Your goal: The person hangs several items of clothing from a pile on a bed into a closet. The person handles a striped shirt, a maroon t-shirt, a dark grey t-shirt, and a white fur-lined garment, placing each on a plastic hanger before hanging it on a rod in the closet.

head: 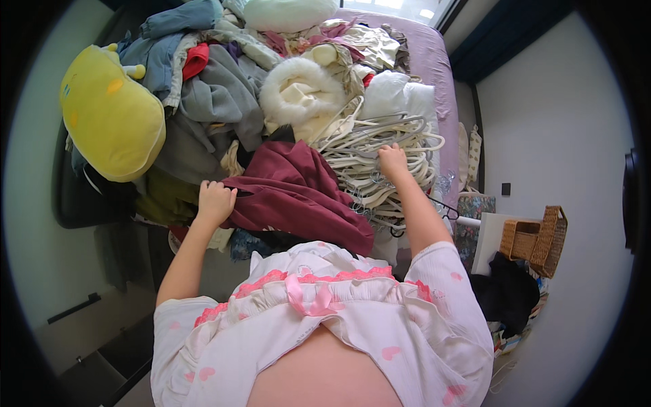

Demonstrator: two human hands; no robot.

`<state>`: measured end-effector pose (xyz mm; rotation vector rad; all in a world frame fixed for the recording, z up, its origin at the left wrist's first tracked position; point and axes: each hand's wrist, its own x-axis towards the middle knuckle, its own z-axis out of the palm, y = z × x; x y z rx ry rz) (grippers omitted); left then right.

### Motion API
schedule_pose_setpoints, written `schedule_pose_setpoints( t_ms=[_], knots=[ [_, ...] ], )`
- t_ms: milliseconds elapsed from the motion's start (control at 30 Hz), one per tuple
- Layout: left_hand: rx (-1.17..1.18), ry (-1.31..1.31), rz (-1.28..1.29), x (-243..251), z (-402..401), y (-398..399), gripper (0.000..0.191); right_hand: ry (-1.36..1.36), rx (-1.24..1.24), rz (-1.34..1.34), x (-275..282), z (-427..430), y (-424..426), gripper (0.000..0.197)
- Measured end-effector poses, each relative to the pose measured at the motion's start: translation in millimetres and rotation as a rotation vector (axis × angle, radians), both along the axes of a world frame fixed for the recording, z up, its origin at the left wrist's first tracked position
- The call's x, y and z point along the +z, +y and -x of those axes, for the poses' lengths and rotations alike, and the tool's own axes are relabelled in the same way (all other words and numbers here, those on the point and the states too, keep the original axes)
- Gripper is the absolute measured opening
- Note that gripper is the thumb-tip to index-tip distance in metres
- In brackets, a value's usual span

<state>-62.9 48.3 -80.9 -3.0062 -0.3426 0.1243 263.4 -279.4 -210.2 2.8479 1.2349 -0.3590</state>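
A maroon garment (300,203) lies spread at the near side of a bed heaped with clothes. My left hand (216,201) grips its left edge with curled fingers. To the right, my right hand (392,158) rests on a large pile of white and grey clothes hangers (376,147), its fingers curled at one; whether they close around it cannot be told. Just left of the maroon cloth is an olive-green garment (170,196). Grey clothing (218,96) and a cream garment with a fluffy white trim (302,94) lie beyond it.
A yellow plush cushion (112,117) sits at the left of the heap. White translucent bags (399,96) lie behind the hangers, on the pink bedsheet (432,61). At the right are wicker baskets (534,239) on a white surface, a black cloth (506,292) and the wall.
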Motion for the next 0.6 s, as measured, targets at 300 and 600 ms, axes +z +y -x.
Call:
schedule_pose_setpoints(
  t_ms=[300,600],
  knots=[
    [0.735,-0.553,0.134,-38.3,30.3,-18.2,0.053,0.070,0.513,0.114,29.4,-32.8,6.2,0.020],
    [1.151,-0.515,0.807,-92.9,50.9,30.1,0.038,0.123,0.115,0.019,217.6,28.9,-27.3,0.045]
  ],
)
